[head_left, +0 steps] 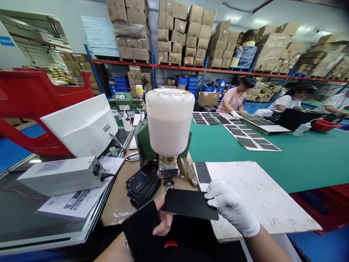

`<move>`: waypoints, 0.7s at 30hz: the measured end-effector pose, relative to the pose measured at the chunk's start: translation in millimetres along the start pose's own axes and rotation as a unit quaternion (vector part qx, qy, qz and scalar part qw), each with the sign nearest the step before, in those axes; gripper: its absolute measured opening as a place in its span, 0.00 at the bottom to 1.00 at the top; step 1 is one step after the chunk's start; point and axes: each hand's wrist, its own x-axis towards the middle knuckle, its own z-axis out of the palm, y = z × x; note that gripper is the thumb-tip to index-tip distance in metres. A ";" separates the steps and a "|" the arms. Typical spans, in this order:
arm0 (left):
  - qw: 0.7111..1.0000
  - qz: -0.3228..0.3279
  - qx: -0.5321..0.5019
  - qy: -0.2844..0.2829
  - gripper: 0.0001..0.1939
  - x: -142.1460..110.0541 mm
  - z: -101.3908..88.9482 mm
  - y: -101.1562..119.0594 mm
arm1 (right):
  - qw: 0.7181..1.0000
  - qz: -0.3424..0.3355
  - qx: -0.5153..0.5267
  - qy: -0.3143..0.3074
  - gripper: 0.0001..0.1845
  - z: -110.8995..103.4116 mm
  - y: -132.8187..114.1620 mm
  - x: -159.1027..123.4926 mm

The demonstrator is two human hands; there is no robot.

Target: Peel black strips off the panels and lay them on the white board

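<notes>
A thin black rectangular card [188, 204] spans the space between my hands. My right hand [231, 207], in a white glove, pinches the card's right end. My left hand [152, 222], in a black fingerless glove, holds its left end, with bare fingers showing at the edge. Just beyond the card, a loose pile of similar black cards [143, 183] lies on a tan work surface [117, 203]. A scuffed white board [267, 196] lies under and beyond my right hand, with a black strip [203, 172] at its near left corner.
A bench machine with a white bottle [169, 122] stands directly ahead. A white monitor [81, 125] and a power unit [62, 176] are to the left. Black sheets lie on a green-topped table [286, 163], where co-workers sit. Stacked cartons fill shelves behind.
</notes>
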 end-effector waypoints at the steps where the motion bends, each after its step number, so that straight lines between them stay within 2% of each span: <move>1: 1.000 0.005 0.027 0.009 0.22 0.5 8.1 2.7 | 1.000 0.010 -0.010 0.003 0.13 -0.3 2.1 -1.1; 2: 0.999 0.013 0.047 0.018 0.18 1.1 15.5 5.2 | 0.999 0.038 -0.019 0.023 0.11 -0.6 4.4 -2.0; 4: 0.995 0.032 0.081 0.046 0.13 4.3 27.0 10.2 | 0.982 0.154 -0.025 0.104 0.04 -1.2 9.6 -3.8; 5: 0.993 0.031 0.100 0.052 0.12 7.0 31.2 12.6 | 0.963 0.228 -0.011 0.146 0.05 -1.2 12.0 -4.9; 6: 0.991 0.030 0.120 0.058 0.13 10.2 34.7 14.9 | 0.938 0.299 0.025 0.173 0.10 -0.9 14.2 -6.1; 8: 0.984 0.033 0.155 0.081 0.13 16.6 41.1 19.4 | 0.887 0.405 0.144 0.170 0.19 1.0 16.9 -8.8; 10: 0.978 0.037 0.176 0.108 0.13 21.0 47.3 23.4 | 0.836 0.465 0.260 0.132 0.23 5.0 16.7 -10.5; 12: 0.975 0.044 0.179 0.127 0.12 21.0 51.6 27.3 | 0.798 0.496 0.323 0.116 0.20 11.3 13.5 -8.8; 15: 0.973 0.062 0.175 0.138 0.12 9.1 49.0 34.8 | 0.771 0.500 0.380 0.106 0.19 27.6 5.4 3.8; 18: 0.965 0.079 0.175 0.179 0.11 -18.6 32.8 45.2 | 0.765 0.485 0.415 0.085 0.20 56.7 -4.0 26.4; 21: 0.948 0.108 0.170 0.246 0.18 -55.6 9.4 53.0 | 0.773 0.459 0.436 0.039 0.18 96.7 -14.5 52.4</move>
